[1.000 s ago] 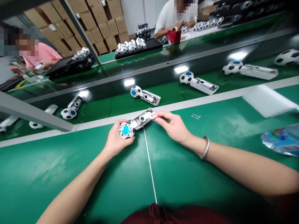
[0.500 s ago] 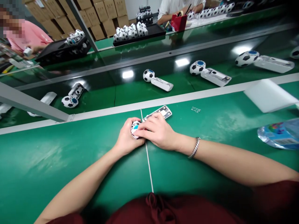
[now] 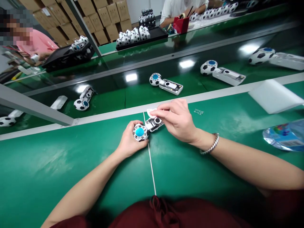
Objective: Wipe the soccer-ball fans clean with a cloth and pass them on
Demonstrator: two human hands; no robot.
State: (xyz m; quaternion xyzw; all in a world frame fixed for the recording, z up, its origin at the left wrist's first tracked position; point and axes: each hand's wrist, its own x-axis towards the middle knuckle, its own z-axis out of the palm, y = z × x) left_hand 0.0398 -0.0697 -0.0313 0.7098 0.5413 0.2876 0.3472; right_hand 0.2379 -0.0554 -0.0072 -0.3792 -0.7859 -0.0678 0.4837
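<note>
My left hand [image 3: 129, 144] is closed around a black-and-white football-patterned ball head [image 3: 141, 132] with a turquoise disc facing up. From its right side extends an uncovered white handle [image 3: 154, 124] with electronic parts and a black round piece showing inside. Over that handle is my right hand [image 3: 180, 122], thumb and fingertips pinched on a small thin white piece with a curved edge [image 3: 151, 113]. The far end of the handle is hidden behind my right fingers. Both hands are just above the green bench [image 3: 114, 186].
Several similar ball-and-handle devices [image 3: 171, 86] lie on the green conveyor [image 3: 114, 98] beyond the pale bench rail [image 3: 109, 115]. At right are a white foam sheet [image 3: 273, 96] and a blue plastic packet [image 3: 285, 134]. A metal post [image 3: 35, 103] slants at left. Two people work across the line.
My right hand has moved from the ball head to the right, over the handle, and now pinches a white piece. The turquoise disc is uncovered. Devices on the conveyor have shifted right.
</note>
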